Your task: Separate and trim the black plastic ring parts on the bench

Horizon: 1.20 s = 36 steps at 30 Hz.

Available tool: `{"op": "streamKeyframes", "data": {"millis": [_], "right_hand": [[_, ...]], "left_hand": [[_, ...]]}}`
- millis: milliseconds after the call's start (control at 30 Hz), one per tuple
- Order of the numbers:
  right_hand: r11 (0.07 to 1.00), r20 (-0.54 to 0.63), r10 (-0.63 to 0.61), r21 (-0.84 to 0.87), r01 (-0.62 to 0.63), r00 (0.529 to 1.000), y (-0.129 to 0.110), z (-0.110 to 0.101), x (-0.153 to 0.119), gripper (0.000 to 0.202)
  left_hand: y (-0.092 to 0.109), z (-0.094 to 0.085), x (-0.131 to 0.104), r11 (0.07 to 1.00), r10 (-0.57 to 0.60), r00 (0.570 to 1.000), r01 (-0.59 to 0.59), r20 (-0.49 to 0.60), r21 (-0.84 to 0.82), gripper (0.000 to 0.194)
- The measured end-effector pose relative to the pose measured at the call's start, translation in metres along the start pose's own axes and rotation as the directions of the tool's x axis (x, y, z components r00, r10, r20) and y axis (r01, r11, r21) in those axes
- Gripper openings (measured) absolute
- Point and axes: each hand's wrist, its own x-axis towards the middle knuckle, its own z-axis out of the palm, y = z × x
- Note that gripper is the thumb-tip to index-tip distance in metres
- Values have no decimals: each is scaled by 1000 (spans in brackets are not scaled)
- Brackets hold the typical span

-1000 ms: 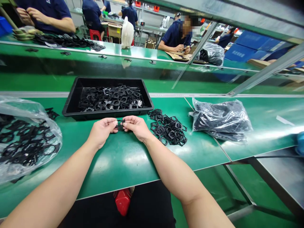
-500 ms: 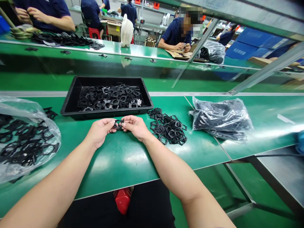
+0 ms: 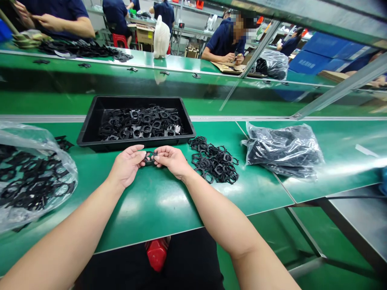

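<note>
Between my two hands, just in front of the black tray [image 3: 90, 121], is a small black plastic part [image 3: 150, 158] with a round opening. My left hand [image 3: 129, 164] pinches its left end between thumb and a finger, the upper fingers a little lifted. My right hand [image 3: 171, 161] pinches the right end. Several similar black ring-shaped parts fill the tray. A loose pile of black rings [image 3: 216, 161] lies on the green table right beside my right hand. At the left, an open clear plastic bag [image 3: 36, 177] holds more black parts.
A sealed clear bag of black parts [image 3: 282, 149] lies on the table [image 3: 157, 209] to the right. Beyond the tray runs a green conveyor belt [image 3: 127, 86] carrying small black pieces. A metal post [image 3: 338, 89] slants up at right. Co-workers sit across the belt.
The fingers of my left hand have lifted and spread a little, while its thumb stays at the part. My right hand has barely moved.
</note>
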Motion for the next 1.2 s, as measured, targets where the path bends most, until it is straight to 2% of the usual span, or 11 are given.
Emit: {"op": "streamKeyframes", "data": {"millis": [267, 367, 533, 667, 833, 1033, 1133, 1200], "right_hand": [[1000, 19, -30, -3, 30, 999, 2, 1, 1, 34], [998, 9, -54, -11, 54, 998, 3, 0, 1, 34], [994, -23, -106, -19, 105, 994, 1, -1, 1, 33], [995, -19, -100, 0, 100, 995, -1, 0, 0, 34], [996, 10, -81, 47, 80, 997, -2, 1, -1, 37], [998, 20, -58, 33, 57, 998, -2, -1, -2, 39], [998, 53, -18, 59, 15, 998, -4, -1, -3, 39], [998, 71, 16, 64, -20, 997, -5, -1, -4, 38]], "left_hand": [[0, -1, 4, 993, -30, 999, 26, -36, -114, 33], [0, -1, 3, 994, -55, 998, 57, 21, -89, 29], [0, 0, -1, 993, -107, 989, 102, 104, 57, 25], [0, -3, 0, 992, -126, 987, 124, 101, 26, 26], [0, -6, 2, 990, -136, 979, 141, 150, -24, 21], [2, -4, 2, 996, -60, 994, 66, 95, -61, 28], [2, -2, 1, 999, -50, 996, 51, 77, -9, 31], [1, 0, -1, 997, 3, 999, -7, 54, 81, 33]]}}
